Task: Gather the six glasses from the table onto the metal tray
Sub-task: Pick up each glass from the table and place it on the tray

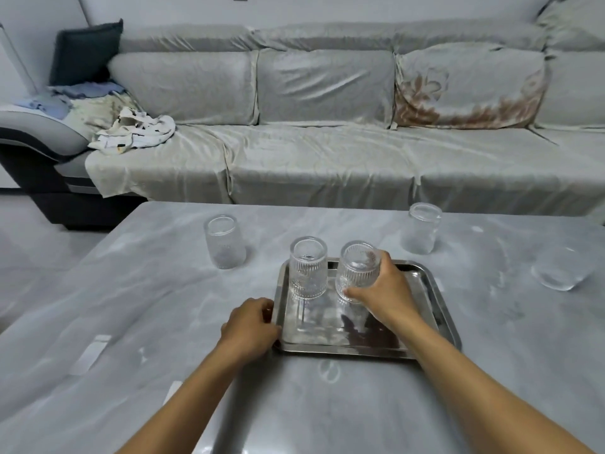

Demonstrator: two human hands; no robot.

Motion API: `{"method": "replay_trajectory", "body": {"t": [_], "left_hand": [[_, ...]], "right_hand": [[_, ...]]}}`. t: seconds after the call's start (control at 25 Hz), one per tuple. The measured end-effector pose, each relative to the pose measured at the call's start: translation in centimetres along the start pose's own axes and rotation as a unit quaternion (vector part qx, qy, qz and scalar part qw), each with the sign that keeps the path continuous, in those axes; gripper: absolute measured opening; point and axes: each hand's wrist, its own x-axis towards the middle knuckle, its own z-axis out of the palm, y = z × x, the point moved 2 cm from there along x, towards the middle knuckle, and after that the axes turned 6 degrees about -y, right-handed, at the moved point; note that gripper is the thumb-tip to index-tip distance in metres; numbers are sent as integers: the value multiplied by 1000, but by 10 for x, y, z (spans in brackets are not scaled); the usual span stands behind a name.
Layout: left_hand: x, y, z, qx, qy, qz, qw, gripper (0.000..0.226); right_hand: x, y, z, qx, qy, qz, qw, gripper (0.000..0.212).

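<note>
A metal tray (435,299) lies on the grey marble table, in the middle. One ribbed glass (307,268) stands upright at the tray's far left. My right hand (386,290) grips a second ribbed glass (355,270), tilted slightly, just above the tray beside the first. My left hand (250,326) holds the tray's left rim. On the table, a smooth glass (225,242) stands to the far left of the tray, another (420,228) to the far right, and a low round glass (561,271) sits at the right.
The grey marble table (147,322) reaches to the frame's bottom edge. A long grey sofa (327,152) runs behind it, with crumpled cloths (134,129) at its left end. Floor shows at the left of the table.
</note>
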Motion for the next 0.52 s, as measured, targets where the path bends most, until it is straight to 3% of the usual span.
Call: {"method": "replay_trajectory", "body": {"t": [0.24, 0.28, 0.4, 0.44, 0.52], "left_hand": [[5, -8, -4, -69, -25, 53, 996, 28], [7, -9, -14, -109, 13, 44, 993, 32], [30, -6, -63, -168, 240, -5, 956, 53], [40, -3, -79, -157, 288, -13, 945, 64], [64, 2, -96, -127, 311, -27, 941, 88]], "right_hand": [[10, 17, 22, 33, -7, -6, 999, 87], [4, 20, 23, 42, -5, -6, 999, 90], [-22, 22, 21, 48, 13, -12, 999, 90], [-33, 20, 21, 49, 17, -21, 998, 87], [-59, 19, 20, 53, 16, -34, 998, 83]]}}
